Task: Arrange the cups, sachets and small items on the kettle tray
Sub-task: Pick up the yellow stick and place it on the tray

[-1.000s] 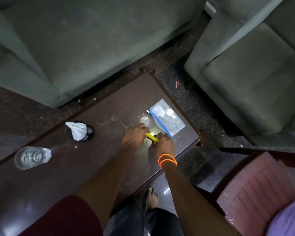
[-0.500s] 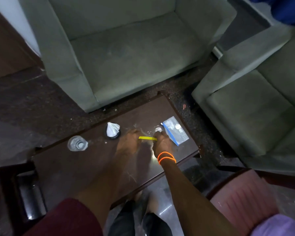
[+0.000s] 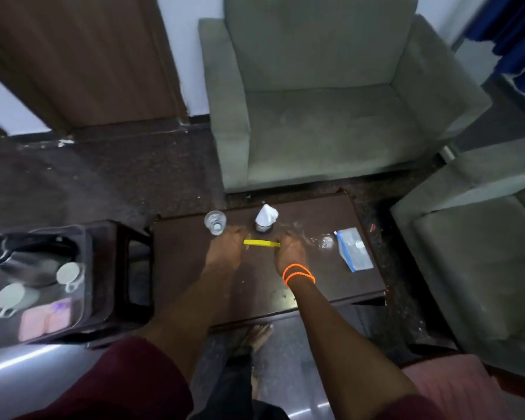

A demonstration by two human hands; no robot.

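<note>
Spanning dark table (image 3: 331, 277), grey armchairs (image 3: 315, 116) beyond

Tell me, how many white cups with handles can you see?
2. Both stand on the kettle tray at the left: one white cup right beside the kettle, the other white cup nearer the person, by the pink sachets. The kettle may hide more.

Dark speckled floor (image 3: 109, 174), glossy and reflecting light near the bottom edge. Two grey-green armchairs: one (image 3: 325, 110) beyond the dark wooden coffee table (image 3: 331, 277), one (image 3: 479, 253) at right. Brown door (image 3: 82, 56) in white wall (image 3: 191, 53). Blue curtain (image 3: 515, 34) at upper right.
</note>
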